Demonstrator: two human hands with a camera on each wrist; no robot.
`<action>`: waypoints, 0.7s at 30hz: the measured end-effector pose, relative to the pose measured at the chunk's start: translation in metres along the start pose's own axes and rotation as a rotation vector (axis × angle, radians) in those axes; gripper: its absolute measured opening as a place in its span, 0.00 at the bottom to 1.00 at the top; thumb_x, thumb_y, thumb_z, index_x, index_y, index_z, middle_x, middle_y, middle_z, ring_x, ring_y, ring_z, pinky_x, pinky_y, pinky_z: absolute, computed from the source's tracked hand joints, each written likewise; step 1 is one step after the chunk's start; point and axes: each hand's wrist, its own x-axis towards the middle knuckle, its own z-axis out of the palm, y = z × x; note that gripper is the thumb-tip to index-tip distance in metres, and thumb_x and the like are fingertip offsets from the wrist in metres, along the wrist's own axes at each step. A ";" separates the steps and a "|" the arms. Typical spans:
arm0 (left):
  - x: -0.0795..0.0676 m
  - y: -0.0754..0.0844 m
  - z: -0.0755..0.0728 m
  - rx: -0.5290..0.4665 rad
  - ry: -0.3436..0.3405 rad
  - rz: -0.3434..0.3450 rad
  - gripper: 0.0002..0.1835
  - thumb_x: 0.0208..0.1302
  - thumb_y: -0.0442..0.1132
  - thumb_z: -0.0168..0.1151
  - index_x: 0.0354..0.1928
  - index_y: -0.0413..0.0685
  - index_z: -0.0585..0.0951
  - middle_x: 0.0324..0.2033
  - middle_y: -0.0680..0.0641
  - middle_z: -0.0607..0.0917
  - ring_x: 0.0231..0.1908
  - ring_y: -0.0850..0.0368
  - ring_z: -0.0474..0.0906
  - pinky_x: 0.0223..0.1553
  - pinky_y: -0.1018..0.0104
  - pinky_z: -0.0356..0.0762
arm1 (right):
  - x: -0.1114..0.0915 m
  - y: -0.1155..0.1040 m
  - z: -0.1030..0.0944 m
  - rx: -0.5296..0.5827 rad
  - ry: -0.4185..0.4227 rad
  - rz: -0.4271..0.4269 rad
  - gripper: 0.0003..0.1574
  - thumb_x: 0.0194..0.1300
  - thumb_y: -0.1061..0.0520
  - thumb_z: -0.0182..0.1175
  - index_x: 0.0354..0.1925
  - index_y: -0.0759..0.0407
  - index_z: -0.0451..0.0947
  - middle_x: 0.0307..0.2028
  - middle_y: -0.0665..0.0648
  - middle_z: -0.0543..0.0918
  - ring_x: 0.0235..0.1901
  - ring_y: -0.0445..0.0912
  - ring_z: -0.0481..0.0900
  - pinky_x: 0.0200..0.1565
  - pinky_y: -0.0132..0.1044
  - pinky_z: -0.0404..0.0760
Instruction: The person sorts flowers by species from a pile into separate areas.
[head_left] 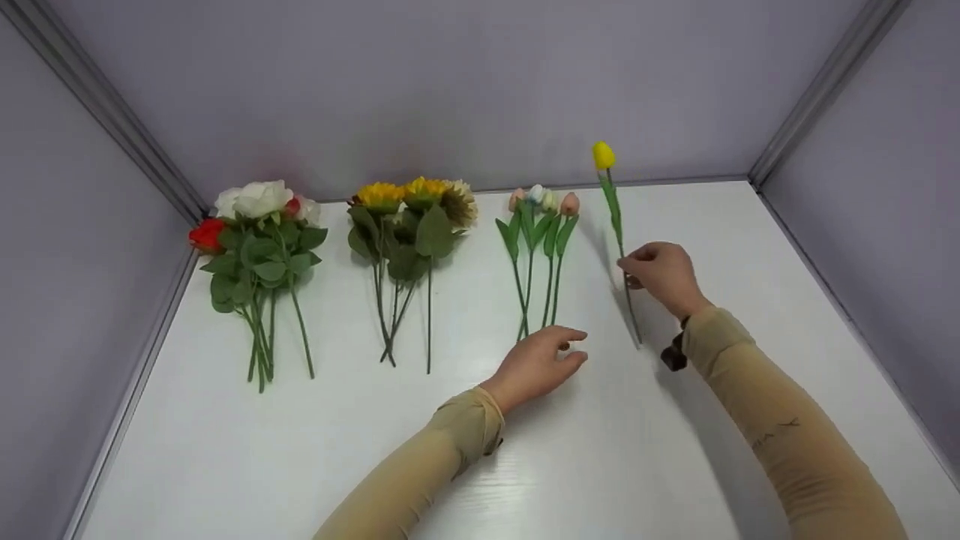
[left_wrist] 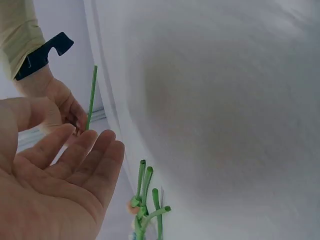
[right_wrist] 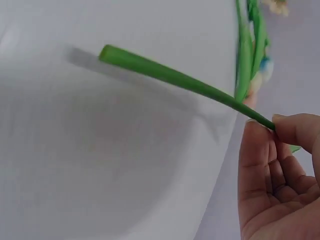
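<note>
My right hand [head_left: 664, 276] pinches the green stem of a yellow tulip [head_left: 604, 156] between thumb and fingertips, holding it just above the table. In the right wrist view the cut end of that stem [right_wrist: 165, 74] points away from the hand, its shadow on the white surface below. With relaxed fingers, my left hand [head_left: 534, 367] hovers by the lower stem ends of a tulip group [head_left: 551, 225] in pink, white and pale yellow. Those stem ends [left_wrist: 150, 200] appear beside the fingers in the left wrist view; the hand holds nothing.
Left of the tulips lies a sunflower bunch [head_left: 405, 225] with dark leaves. Farther left is a bunch of white and red roses [head_left: 259, 225]. The white table [head_left: 300, 465] is enclosed by grey panels [head_left: 465, 90] at the back and sides.
</note>
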 end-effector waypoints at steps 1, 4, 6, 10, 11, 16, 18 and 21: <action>-0.001 -0.002 -0.002 -0.079 0.011 -0.034 0.21 0.77 0.46 0.58 0.66 0.47 0.80 0.62 0.50 0.82 0.60 0.56 0.79 0.60 0.65 0.76 | -0.001 -0.006 0.009 0.053 -0.016 -0.003 0.22 0.71 0.49 0.66 0.49 0.67 0.82 0.43 0.66 0.85 0.38 0.50 0.87 0.47 0.48 0.87; -0.003 -0.008 -0.007 -0.267 0.046 -0.095 0.22 0.76 0.46 0.60 0.65 0.43 0.80 0.58 0.49 0.84 0.56 0.56 0.81 0.56 0.65 0.78 | -0.009 -0.024 0.033 0.215 -0.072 -0.024 0.26 0.70 0.46 0.67 0.51 0.66 0.81 0.47 0.68 0.84 0.41 0.51 0.86 0.49 0.46 0.86; -0.005 -0.013 -0.010 -0.370 0.065 -0.115 0.23 0.75 0.46 0.61 0.65 0.41 0.79 0.55 0.49 0.85 0.54 0.57 0.82 0.53 0.65 0.80 | -0.016 -0.036 0.045 0.317 -0.115 -0.048 0.28 0.70 0.45 0.68 0.52 0.68 0.80 0.48 0.70 0.82 0.43 0.52 0.86 0.49 0.44 0.86; -0.016 -0.023 -0.014 -0.581 0.096 -0.140 0.23 0.73 0.43 0.63 0.64 0.38 0.79 0.50 0.49 0.86 0.49 0.58 0.83 0.50 0.64 0.82 | -0.030 -0.054 0.062 0.493 -0.201 -0.098 0.30 0.69 0.47 0.69 0.53 0.72 0.79 0.47 0.70 0.82 0.44 0.54 0.84 0.50 0.45 0.86; -0.019 -0.025 -0.015 -0.638 0.100 -0.145 0.22 0.73 0.42 0.64 0.63 0.38 0.79 0.49 0.49 0.86 0.49 0.57 0.84 0.50 0.63 0.83 | -0.033 -0.057 0.065 0.528 -0.219 -0.104 0.29 0.69 0.48 0.69 0.52 0.72 0.79 0.46 0.69 0.82 0.44 0.54 0.84 0.50 0.45 0.85; -0.031 -0.029 -0.018 -0.831 0.131 -0.134 0.19 0.71 0.38 0.66 0.58 0.34 0.80 0.46 0.44 0.87 0.48 0.52 0.85 0.51 0.59 0.84 | -0.045 -0.069 0.076 0.620 -0.282 -0.124 0.23 0.69 0.50 0.69 0.49 0.69 0.80 0.41 0.63 0.83 0.43 0.52 0.83 0.50 0.47 0.85; -0.033 -0.029 -0.019 -0.867 0.146 -0.130 0.17 0.70 0.37 0.67 0.55 0.32 0.81 0.45 0.42 0.88 0.47 0.51 0.86 0.50 0.58 0.85 | -0.047 -0.072 0.079 0.646 -0.298 -0.132 0.21 0.69 0.51 0.69 0.48 0.68 0.81 0.40 0.61 0.82 0.42 0.51 0.83 0.50 0.47 0.85; -0.035 -0.030 -0.020 -0.897 0.173 -0.139 0.14 0.69 0.35 0.68 0.51 0.32 0.81 0.43 0.42 0.88 0.45 0.50 0.86 0.49 0.57 0.85 | -0.050 -0.076 0.083 0.685 -0.314 -0.131 0.19 0.69 0.52 0.69 0.47 0.68 0.81 0.39 0.60 0.82 0.41 0.50 0.82 0.50 0.47 0.85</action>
